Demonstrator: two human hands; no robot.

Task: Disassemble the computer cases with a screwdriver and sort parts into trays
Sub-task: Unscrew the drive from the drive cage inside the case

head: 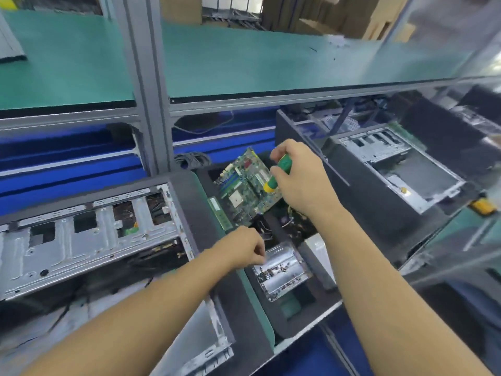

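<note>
My right hand grips a green and yellow screwdriver and holds it over a green motherboard, which lies tilted in a dark tray. My left hand hovers with pinched fingers just left of a small metal tray holding several loose screws; what it pinches is too small to tell. An opened grey computer case lies at the left. A second stripped case sits at the right.
A green-topped shelf on a grey metal frame post runs overhead. Blue conveyor rails lie behind the left case. A green memory stick rests by the motherboard. Cardboard boxes stand at the back.
</note>
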